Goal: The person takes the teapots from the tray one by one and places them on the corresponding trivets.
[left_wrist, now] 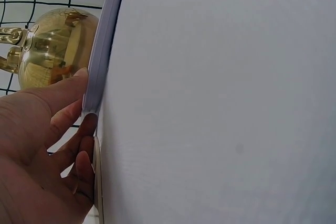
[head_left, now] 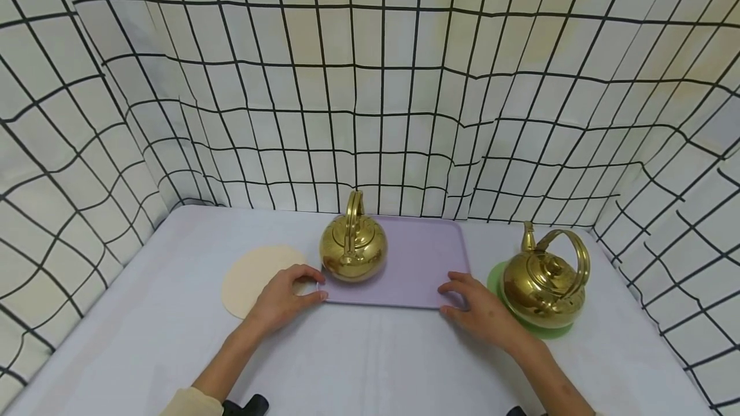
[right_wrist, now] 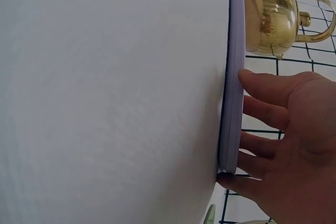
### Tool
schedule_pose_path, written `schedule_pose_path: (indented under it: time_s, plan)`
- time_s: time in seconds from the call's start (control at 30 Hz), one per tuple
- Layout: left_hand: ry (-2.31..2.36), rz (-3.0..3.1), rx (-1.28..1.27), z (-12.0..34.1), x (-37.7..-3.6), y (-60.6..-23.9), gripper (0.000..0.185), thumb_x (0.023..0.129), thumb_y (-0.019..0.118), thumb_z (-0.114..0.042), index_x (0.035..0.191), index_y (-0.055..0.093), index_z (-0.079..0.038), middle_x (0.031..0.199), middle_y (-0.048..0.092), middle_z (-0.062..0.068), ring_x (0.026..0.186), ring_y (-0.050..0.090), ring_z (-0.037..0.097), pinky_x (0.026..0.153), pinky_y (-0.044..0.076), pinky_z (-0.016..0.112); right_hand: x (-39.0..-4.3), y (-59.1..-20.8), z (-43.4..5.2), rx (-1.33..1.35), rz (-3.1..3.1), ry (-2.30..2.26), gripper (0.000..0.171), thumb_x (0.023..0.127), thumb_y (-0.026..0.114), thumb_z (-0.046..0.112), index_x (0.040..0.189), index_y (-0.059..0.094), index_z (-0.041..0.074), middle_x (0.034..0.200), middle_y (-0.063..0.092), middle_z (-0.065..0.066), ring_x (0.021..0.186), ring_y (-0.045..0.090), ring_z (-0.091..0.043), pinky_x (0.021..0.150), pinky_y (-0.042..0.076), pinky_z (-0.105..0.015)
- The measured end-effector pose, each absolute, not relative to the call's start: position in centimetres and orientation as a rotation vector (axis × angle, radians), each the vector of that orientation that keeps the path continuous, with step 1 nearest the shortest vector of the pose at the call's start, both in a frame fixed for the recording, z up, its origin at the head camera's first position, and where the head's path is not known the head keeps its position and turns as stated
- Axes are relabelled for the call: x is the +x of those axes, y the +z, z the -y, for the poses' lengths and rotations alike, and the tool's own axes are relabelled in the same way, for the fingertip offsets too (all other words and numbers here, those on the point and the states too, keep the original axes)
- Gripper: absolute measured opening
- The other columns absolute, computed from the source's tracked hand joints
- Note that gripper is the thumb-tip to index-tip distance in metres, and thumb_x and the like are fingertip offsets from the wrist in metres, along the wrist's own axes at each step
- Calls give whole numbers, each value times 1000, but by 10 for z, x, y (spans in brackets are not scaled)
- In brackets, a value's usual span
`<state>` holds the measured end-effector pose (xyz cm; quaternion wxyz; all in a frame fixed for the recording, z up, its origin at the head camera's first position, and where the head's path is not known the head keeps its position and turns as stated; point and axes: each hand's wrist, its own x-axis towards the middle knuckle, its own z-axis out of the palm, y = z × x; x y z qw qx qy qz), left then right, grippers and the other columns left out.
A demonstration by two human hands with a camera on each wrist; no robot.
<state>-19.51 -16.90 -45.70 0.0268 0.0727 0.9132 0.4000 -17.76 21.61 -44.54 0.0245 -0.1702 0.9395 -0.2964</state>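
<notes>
A lilac rectangular tray (head_left: 424, 262) lies flat on the white table. On its left part stands a shiny brass kettle (head_left: 354, 252), its arched handle up. My left hand (head_left: 283, 300) holds the tray's front left corner, thumb by the front rim and fingers at the left side. At the front right corner my right hand (head_left: 476, 310) grips the tray, its thumb against the front rim (right_wrist: 234, 77) and its fingers reaching over the corner. Close up in the left wrist view, the kettle (left_wrist: 60, 51) rises behind the rim.
Right of the tray, a second brass kettle (head_left: 543, 291) stands on a round green mat (head_left: 555, 331). A round cream mat (head_left: 245, 281) lies at the left, partly behind my left hand. White walls with a black grid (head_left: 381, 114) enclose the back and both sides.
</notes>
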Motion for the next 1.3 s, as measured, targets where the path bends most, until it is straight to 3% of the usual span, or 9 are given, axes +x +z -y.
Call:
schedule_pose_path:
  time_s: [0.77, 0.9, 1.07, 1.3]
  plan:
    - [1217, -2835, 190, 170, -196, -449, 27, 89, 82, -23, 113, 75, -13, 122, 75, 8, 123, 66, 32, 110, 49, 54, -178, -446, -216, -484, -2943, -838, 28, 95, 76, 20, 123, 72, 16, 150, 58, -19, 140, 55, -45, 114, 46, -60]
    - [1261, -2823, 128, 172, -198, -446, 26, 92, 79, -19, 116, 73, -11, 119, 75, 10, 116, 69, 30, 96, 57, 44, -177, -445, -216, -472, -2943, -831, 28, 95, 76, 21, 123, 72, 18, 150, 58, -18, 140, 55, -43, 114, 47, -59]
    - [1331, -2811, 61, 173, -199, -441, 24, 96, 75, -19, 118, 73, -9, 116, 76, 11, 111, 71, 28, 80, 55, 29, -177, -445, -217, -468, -2942, -823, 28, 96, 76, 22, 123, 72, 19, 150, 58, -16, 140, 55, -43, 113, 48, -59]
    - [1488, -2747, 21, 173, -202, -434, 28, 100, 70, -25, 123, 71, -8, 123, 74, 13, 117, 70, 29, 78, 58, 22, -179, -445, -216, -453, -2927, -827, 29, 96, 75, 22, 125, 71, 19, 152, 57, -16, 142, 53, -42, 114, 46, -60]
